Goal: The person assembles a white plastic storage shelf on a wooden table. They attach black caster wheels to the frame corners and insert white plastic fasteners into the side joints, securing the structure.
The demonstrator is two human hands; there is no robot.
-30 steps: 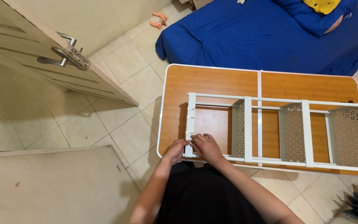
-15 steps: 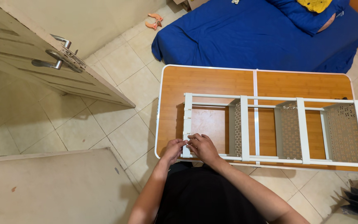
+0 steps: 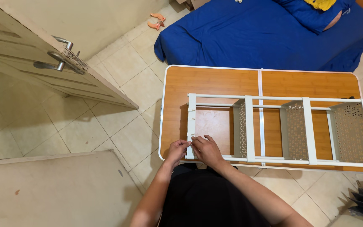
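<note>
**White rack nears completion on folding table**

White plastic shelving rack (image 3: 282, 130) lies on its side across an orange folding table (image 3: 215, 82). The left hand (image 3: 177, 151) and right hand (image 3: 206, 150) pinch its near-left corner post. Three perforated shelves appear fitted; that corner joint seems unfinished. A blue bed (image 3: 253, 33) stands beyond.

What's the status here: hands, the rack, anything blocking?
Left hand and right hand both pinching near-left corner of white shelf rack. Rack lying on its side on wooden folding table. Nothing in the way.
</note>
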